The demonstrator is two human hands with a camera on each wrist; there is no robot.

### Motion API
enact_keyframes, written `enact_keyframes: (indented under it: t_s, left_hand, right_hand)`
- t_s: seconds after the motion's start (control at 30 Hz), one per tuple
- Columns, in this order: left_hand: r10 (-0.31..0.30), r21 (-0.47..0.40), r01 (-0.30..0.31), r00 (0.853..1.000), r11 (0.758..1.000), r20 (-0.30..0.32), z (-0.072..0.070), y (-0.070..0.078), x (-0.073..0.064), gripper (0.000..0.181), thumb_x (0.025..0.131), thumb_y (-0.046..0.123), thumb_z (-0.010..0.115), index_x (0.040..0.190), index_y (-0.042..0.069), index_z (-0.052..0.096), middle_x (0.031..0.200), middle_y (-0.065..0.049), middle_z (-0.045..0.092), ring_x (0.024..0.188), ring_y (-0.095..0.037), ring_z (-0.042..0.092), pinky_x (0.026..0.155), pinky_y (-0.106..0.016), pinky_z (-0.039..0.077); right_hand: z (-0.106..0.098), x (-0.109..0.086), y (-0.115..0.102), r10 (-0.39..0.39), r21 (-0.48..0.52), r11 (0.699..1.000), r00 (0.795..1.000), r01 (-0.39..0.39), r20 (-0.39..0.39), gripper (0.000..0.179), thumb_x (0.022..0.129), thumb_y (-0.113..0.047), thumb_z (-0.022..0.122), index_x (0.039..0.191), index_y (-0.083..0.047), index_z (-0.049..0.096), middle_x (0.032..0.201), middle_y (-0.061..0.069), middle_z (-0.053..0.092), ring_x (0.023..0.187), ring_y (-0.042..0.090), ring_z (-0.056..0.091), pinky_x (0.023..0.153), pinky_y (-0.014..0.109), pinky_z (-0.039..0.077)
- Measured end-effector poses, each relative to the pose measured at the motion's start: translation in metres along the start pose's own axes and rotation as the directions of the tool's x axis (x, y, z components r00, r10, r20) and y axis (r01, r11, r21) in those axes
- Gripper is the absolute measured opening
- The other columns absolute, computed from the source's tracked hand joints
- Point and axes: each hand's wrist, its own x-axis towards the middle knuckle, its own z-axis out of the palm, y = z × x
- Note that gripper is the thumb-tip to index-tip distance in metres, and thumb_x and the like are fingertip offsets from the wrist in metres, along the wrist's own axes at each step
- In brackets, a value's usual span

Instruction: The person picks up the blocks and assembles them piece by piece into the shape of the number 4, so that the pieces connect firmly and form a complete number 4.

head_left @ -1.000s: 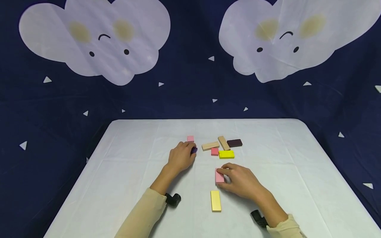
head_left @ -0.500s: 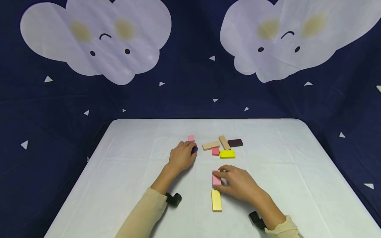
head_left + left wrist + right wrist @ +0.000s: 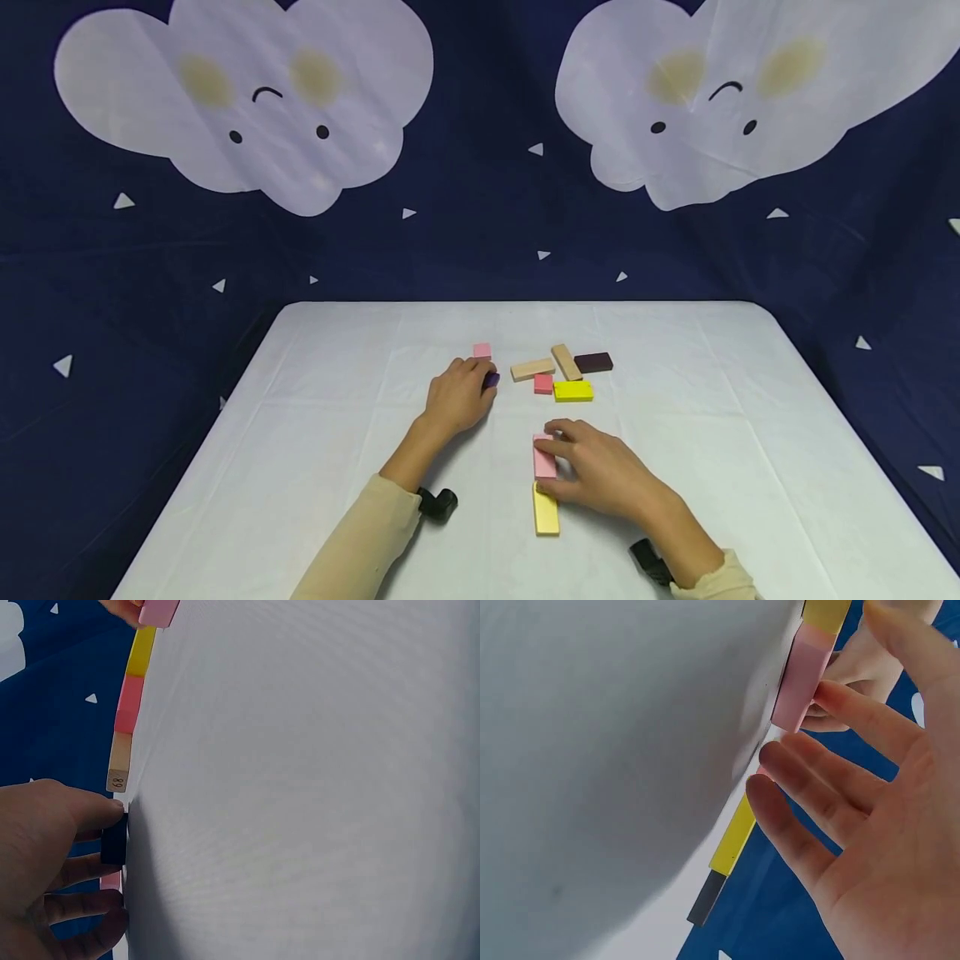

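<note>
My left hand (image 3: 457, 397) pinches a dark purple block (image 3: 492, 380) between thumb and fingers, low on the white table; the block's dark face (image 3: 114, 840) shows in the left wrist view. A pink block (image 3: 544, 465) lies end to end with a pale yellow block (image 3: 547, 512), in line toward me. Over these two is my right hand (image 3: 603, 468). Its index finger touches the top of the pink block (image 3: 802, 679), while the thumb stretches across to the yellow one. The other fingers reach past the far end, loosely extended.
Farther back lie two bare wooden blocks (image 3: 532, 369), a dark brown block (image 3: 593, 362), a red-pink block (image 3: 543, 384) and a bright yellow block (image 3: 573, 391). A small pink block (image 3: 482, 351) sits just beyond my left fingers. A dark blue cloud-print cloth (image 3: 480, 250) hangs behind.
My right hand has slid the pink block left and toward me until it meets the pale yellow block. Its fingers have spread since. My left hand stays put on the purple block.
</note>
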Motion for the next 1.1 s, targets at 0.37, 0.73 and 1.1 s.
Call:
enact_keyframes:
  t_s: [0.37, 0.73, 1.1]
  left_hand:
    - [0.006, -0.001, -0.006, 1.000, 1.000, -0.022, 0.001, 0.001, -0.005, 0.027, 0.090, 0.030, 0.063, 0.115, 0.019, 0.067, 0.112, -0.001, 0.064, 0.098, -0.020, 0.059, 0.069, -0.041, 0.053]
    - [0.013, -0.006, -0.013, 1.000, 1.000, -0.027, 0.001, -0.001, -0.004, 0.028, 0.090, 0.029, 0.063, 0.116, 0.019, 0.066, 0.113, -0.001, 0.064, 0.098, -0.021, 0.058, 0.066, -0.042, 0.053]
    - [0.015, -0.005, -0.015, 1.000, 1.000, -0.021, 0.001, -0.001, 0.000, 0.028, 0.090, 0.030, 0.062, 0.116, 0.020, 0.065, 0.113, 0.000, 0.064, 0.099, -0.020, 0.058, 0.067, -0.041, 0.052]
  right_hand:
    - [0.002, -0.003, -0.005, -0.070, 0.044, 0.997, 0.998, 0.069, 0.010, 0.055, 0.082, -0.049, 0.070, 0.127, -0.017, 0.065, 0.133, -0.007, 0.054, 0.122, 0.011, 0.046, 0.096, 0.038, 0.043]
    - [0.001, -0.006, -0.010, -0.093, 0.037, 0.995, 0.995, 0.094, -0.032, 0.055, 0.085, -0.048, 0.067, 0.129, -0.015, 0.063, 0.137, -0.003, 0.052, 0.124, 0.012, 0.046, 0.099, 0.037, 0.041]
    - [-0.011, -0.013, -0.017, -0.147, 0.030, 0.989, 0.989, 0.146, 0.018, 0.065, 0.077, -0.047, 0.073, 0.129, -0.010, 0.062, 0.138, 0.000, 0.051, 0.126, 0.013, 0.045, 0.101, 0.036, 0.039]
